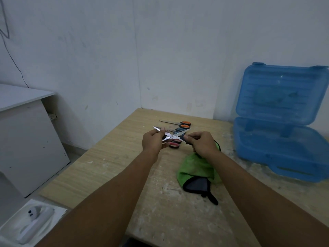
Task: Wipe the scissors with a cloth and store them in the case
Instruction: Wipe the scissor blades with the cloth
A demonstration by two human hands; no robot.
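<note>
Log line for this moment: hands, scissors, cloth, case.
scissors: spread open above table | left hand: pinches one blade | right hand: grips dark handle | cloth: on table | case: lid open

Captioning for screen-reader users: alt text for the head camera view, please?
A person holds open scissors above a wooden table, left hand on a blade, right hand on the dark handle. A green cloth lies below, more scissors beyond, an open blue case at right.
</note>
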